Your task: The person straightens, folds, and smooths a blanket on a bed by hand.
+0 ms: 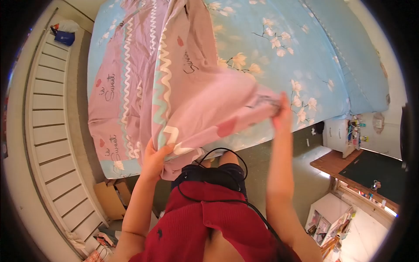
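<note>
A pink cloth (196, 100) with white zigzag bands, dark lettering and red hearts lies partly spread over the left part of a bed covered in a blue floral sheet (270, 56). At the bed's near edge my left hand (155, 159) grips a fold of the cloth beside a zigzag band, thumb on top. Farther right, my right hand (281, 109) is closed on another edge of it, blurred by motion. Between my hands the cloth is stretched and lifted, its middle smeared.
White slatted rails (54, 126) stand along the left, with a blue bag (64, 38) at their far end. A cardboard box (110, 200) sits near the bed's left corner. To the right are a white cabinet (335, 133) and a desk (325, 163). A black cable crosses my body.
</note>
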Motion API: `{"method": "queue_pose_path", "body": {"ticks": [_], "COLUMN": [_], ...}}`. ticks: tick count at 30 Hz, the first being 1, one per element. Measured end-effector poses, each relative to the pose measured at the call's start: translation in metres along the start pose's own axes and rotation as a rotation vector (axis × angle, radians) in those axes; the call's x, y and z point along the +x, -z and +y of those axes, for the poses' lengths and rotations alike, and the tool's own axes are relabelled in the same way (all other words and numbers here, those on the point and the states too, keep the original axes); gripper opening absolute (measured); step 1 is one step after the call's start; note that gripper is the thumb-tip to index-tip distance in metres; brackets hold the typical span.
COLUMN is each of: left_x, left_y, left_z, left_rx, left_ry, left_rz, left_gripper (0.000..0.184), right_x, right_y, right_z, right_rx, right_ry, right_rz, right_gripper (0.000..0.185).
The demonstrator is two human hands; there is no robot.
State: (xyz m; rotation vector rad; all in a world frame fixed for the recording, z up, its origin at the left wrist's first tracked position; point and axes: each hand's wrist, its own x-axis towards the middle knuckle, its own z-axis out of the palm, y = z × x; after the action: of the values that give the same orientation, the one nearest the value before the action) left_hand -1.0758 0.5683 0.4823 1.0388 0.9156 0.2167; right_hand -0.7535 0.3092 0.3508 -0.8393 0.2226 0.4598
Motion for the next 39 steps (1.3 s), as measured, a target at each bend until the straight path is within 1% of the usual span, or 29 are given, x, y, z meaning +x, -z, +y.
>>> {"method": "queue_pose_path", "body": {"ticks": [1, 3, 5, 6, 8, 10, 11, 12, 13, 14, 15, 16, 17, 18, 19, 21, 23, 25, 27, 28, 29, 30, 31, 32, 33, 35, 37, 38, 39], "left_x": [-0.001, 0.002, 0.005, 0.008, 0.009, 0.012, 0.014, 0.009, 0.002, -0.004, -0.004, -0.004, -0.006, -0.003, -0.002, -0.007, -0.034, -0.049, -0.066, -0.075, -0.084, -0.092, -0.107, -0.104, -0.105, -0.110, -0.089, -0.077, -0.060], "left_y": [-0.005, -0.019, -0.033, -0.038, -0.044, -0.054, -0.069, -0.093, -0.119, -0.151, -0.183, -0.216, -0.243, -0.261, -0.281, -0.310, -0.348, -0.378, -0.414, -0.437, -0.457, -0.471, -0.491, -0.494, -0.499, -0.514, -0.522, -0.524, -0.527], "left_z": [-0.006, -0.017, -0.024, -0.029, -0.052, -0.076, -0.078, -0.074, -0.073, -0.075, -0.080, -0.085, -0.093, -0.116, -0.134, -0.151, -0.140, -0.142, -0.149, -0.155, -0.159, -0.168, -0.168, -0.188, -0.203, -0.194, -0.196, -0.200, -0.198], "left_rx": [-0.022, 0.034, 0.074, 0.129, 0.186, 1.053, 1.055, 1.071, 1.084, 0.975, 0.986, 0.661, 0.322, 0.341, 0.362, -0.084, -0.149, -0.118, -0.099, -0.078, -0.057, 0.000, 0.080, 0.164, 0.287, 0.463, 0.416, 0.363, 0.525], "left_ry": [0.007, 0.050, 0.108, 0.113, 0.114, -0.428, -0.444, -0.613, -0.775, -0.677, -0.687, -0.283, 0.114, 0.039, -0.035, 0.053, 0.094, 0.117, 0.100, 0.068, 0.035, 0.102, 0.111, 0.052, -0.053, 0.097, 0.081, 0.069, 0.043], "left_rz": [-0.009, -0.045, -0.100, -0.125, -0.164, 0.057, 0.052, -0.038, -0.136, -0.242, -0.255, -0.366, -0.454, -0.421, -0.384, -0.311, -0.248, -0.231, -0.292, -0.357, -0.419, -0.422, -0.447, -0.574, -0.607, -0.643, -0.591, -0.548, -0.463], "left_gripper": [0.047, 0.049, 0.055, 0.059, 0.063, 0.070, 0.070, 0.074, 0.077, 0.065, 0.065, 0.059, 0.053, 0.044, 0.036, 0.028, 0.023, 0.024, 0.024, 0.024, 0.025, 0.028, 0.032, 0.036, 0.039, 0.043, 0.046, 0.048, 0.052], "right_x": [-0.035, -0.089, -0.135, -0.145, -0.161, -0.174, -0.181, -0.190, -0.200, -0.207, -0.211, -0.213, -0.219, -0.227, -0.227, -0.218, -0.210, -0.185, -0.158, -0.145, -0.133, -0.125, -0.116, -0.105, -0.093, -0.070, -0.049, -0.038, -0.035], "right_y": [-0.030, -0.042, -0.036, -0.020, 0.013, 0.020, 0.012, 0.006, 0.004, -0.001, -0.009, -0.014, -0.004, 0.009, 0.020, 0.062, 0.128, 0.169, 0.185, 0.186, 0.184, 0.183, 0.183, 0.181, 0.180, 0.199, 0.223, 0.233, 0.230], "right_z": [-0.053, -0.108, -0.130, -0.131, -0.127, -0.128, -0.131, -0.131, -0.127, -0.121, -0.117, -0.115, -0.107, -0.107, -0.117, -0.158, -0.194, -0.237, -0.258, -0.270, -0.280, -0.289, -0.296, -0.302, -0.306, -0.311, -0.323, -0.338, -0.359], "right_rx": [-0.063, -0.369, -0.445, -0.502, -0.622, -0.718, -0.959, -1.199, -1.208, -1.210, -1.481, -1.747, -1.677, -1.703, -1.654, -1.352, -0.898, -0.705, -0.563, -0.562, -0.401, -0.237, -0.234, -0.335, -0.434, -0.529, -0.940, -0.854, -0.868], "right_ry": [0.081, 0.273, 0.313, 0.336, 0.349, 0.365, 0.394, 0.409, 0.318, 0.231, 0.231, 0.227, 0.283, 0.408, 0.409, 0.360, 0.120, -0.147, -0.120, -0.111, -0.303, -0.491, -0.480, -0.465, -0.448, -0.414, -0.150, -0.088, -0.104], "right_rz": [0.041, 0.122, 0.131, 0.167, 0.196, 0.224, 0.144, 0.067, -0.072, -0.212, -0.454, -0.705, -0.920, -0.996, -1.012, -1.045, -0.724, -0.297, -0.148, -0.149, -0.163, -0.181, -0.194, -0.270, -0.346, -0.379, -0.238, -0.242, -0.240], "right_gripper": [0.028, 0.036, 0.039, 0.046, 0.047, 0.049, 0.050, 0.052, 0.048, 0.045, 0.041, 0.038, 0.034, 0.036, 0.035, 0.028, 0.026, 0.031, 0.038, 0.038, 0.040, 0.043, 0.043, 0.045, 0.046, 0.040, 0.036, 0.032, 0.032]}}
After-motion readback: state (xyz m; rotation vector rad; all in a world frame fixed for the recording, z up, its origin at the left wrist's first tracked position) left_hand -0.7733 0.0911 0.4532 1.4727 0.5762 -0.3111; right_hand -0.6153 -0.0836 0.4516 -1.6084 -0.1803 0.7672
